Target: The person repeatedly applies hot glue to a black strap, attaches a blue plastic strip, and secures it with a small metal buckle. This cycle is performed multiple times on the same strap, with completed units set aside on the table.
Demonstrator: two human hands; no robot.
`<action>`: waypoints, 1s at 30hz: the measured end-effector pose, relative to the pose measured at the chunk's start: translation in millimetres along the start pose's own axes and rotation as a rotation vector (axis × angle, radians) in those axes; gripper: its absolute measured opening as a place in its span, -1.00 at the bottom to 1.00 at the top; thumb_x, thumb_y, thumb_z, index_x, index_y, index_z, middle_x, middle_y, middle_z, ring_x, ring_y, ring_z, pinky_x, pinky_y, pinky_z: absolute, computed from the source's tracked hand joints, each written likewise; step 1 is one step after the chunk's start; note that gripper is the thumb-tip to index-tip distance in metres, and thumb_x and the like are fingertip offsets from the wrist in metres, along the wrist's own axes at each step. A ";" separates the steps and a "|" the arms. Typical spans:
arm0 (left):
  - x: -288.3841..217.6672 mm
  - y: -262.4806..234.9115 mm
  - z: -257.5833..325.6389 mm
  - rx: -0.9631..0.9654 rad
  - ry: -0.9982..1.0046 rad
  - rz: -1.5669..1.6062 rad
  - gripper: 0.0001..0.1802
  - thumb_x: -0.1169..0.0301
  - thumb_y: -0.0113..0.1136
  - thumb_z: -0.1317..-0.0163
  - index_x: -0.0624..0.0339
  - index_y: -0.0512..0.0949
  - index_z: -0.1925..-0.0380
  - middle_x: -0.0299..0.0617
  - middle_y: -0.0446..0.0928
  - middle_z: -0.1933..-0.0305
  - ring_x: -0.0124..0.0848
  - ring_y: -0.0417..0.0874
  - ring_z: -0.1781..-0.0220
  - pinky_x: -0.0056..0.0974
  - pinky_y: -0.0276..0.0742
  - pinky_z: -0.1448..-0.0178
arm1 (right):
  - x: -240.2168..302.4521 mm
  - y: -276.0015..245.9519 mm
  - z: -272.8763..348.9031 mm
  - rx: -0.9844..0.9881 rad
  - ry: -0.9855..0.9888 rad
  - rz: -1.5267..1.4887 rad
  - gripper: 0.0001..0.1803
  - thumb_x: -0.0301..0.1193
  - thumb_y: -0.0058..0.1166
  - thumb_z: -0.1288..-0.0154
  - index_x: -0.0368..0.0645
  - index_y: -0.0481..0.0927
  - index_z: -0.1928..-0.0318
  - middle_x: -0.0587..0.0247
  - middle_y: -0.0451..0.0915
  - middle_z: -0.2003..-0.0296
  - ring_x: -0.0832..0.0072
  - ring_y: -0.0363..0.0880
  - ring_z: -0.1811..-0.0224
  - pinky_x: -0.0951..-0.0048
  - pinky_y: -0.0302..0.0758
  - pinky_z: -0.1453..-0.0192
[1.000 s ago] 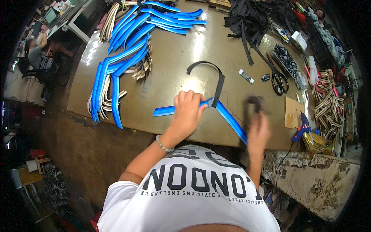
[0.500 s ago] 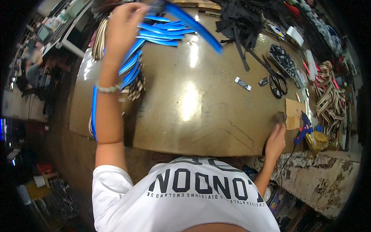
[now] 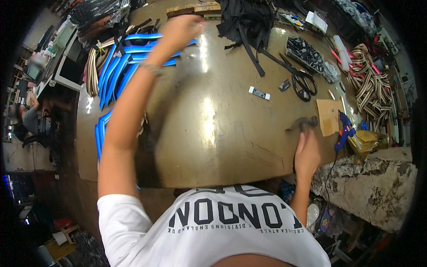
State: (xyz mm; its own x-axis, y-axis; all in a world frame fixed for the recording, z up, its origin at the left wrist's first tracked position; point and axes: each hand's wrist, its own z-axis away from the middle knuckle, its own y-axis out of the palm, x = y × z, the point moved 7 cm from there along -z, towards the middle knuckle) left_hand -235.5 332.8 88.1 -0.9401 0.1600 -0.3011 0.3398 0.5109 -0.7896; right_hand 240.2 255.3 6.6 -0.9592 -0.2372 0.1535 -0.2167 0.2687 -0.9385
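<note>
My right hand (image 3: 308,153) grips a hammer (image 3: 304,123) above the right side of the table; the dark metal head shows past my fingers, and the handle is mostly hidden by the hand. My left arm reaches far across the table. Its hand (image 3: 181,31) is over the far edge of a pile of blue strips (image 3: 126,60), the fingers smeared by motion, and no strip shows clearly in it. More blue strips (image 3: 101,129) lie at the left edge, partly behind my forearm.
Black straps (image 3: 244,26) heap at the far side. Scissors (image 3: 303,84), a tray of small black parts (image 3: 306,53), a cardboard piece (image 3: 329,116) and a blue glue gun (image 3: 343,131) lie at right, beside striped straps (image 3: 371,89). A person (image 3: 30,115) sits far left.
The blue strip that hung from my left hand no longer shows there, and that hand has moved right. My right hand has shifted slightly left with the hammer. The view has turned.
</note>
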 end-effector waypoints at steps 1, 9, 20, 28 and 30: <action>-33.9 31.0 -6.4 0.007 0.013 -0.032 -0.61 0.09 0.16 -0.34 0.20 0.68 0.16 0.04 0.68 0.17 -0.10 0.71 0.16 -0.11 0.58 0.05 | 2.2 -2.0 -0.2 -0.009 -0.025 -0.004 -0.62 -0.18 -0.06 -0.49 -0.14 0.49 -0.14 -0.05 0.58 0.23 -0.06 0.62 0.24 0.02 0.53 0.20; -130.8 153.5 18.7 0.193 -0.199 -0.010 -0.53 0.07 0.34 -0.06 0.39 0.64 0.47 0.19 0.63 0.35 0.11 0.69 0.24 0.04 0.63 0.12 | -8.2 -2.5 0.9 0.121 0.111 -0.093 -0.58 -0.07 -0.03 -0.45 -0.09 0.54 -0.10 -0.05 0.54 0.14 -0.08 0.60 0.14 0.02 0.52 0.10; -110.3 48.7 178.9 0.106 -0.967 1.209 -0.72 0.21 0.31 -0.21 0.21 0.68 0.27 -0.47 0.46 0.61 -0.68 0.32 0.58 -0.39 0.19 0.54 | 145.9 33.3 14.7 0.678 0.078 -1.575 -0.62 -0.25 -0.01 -0.51 -0.25 0.49 -0.14 0.23 0.51 0.06 0.52 0.45 0.16 0.52 0.43 0.09; -179.6 -2.3 267.3 0.237 -0.827 0.874 -0.75 0.32 0.29 -0.30 0.35 0.70 0.31 -0.29 0.65 0.43 -0.63 0.50 0.41 -0.46 0.40 0.29 | 227.6 77.2 29.9 1.970 0.176 -1.829 -0.74 -0.39 0.05 -0.47 -0.27 0.54 -0.05 0.36 0.53 0.38 0.84 0.16 0.62 0.81 0.03 0.71; -187.7 -6.7 270.1 0.198 -0.738 0.826 -0.77 0.35 0.30 -0.28 0.34 0.68 0.32 -0.25 0.63 0.46 -0.58 0.48 0.46 -0.43 0.38 0.34 | 229.0 81.5 2.8 1.902 0.092 -1.678 -0.79 -0.44 0.13 -0.41 -0.26 0.59 0.03 0.41 0.54 0.39 0.88 0.15 0.66 0.83 0.04 0.74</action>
State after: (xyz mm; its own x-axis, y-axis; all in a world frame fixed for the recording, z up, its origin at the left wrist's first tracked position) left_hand -53.8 71.2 5.5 -0.2010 -0.1855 -0.9619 0.9109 0.3258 -0.2532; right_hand 3.4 220.3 -35.5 -0.2897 0.7275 0.6220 -0.1601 -0.6775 0.7179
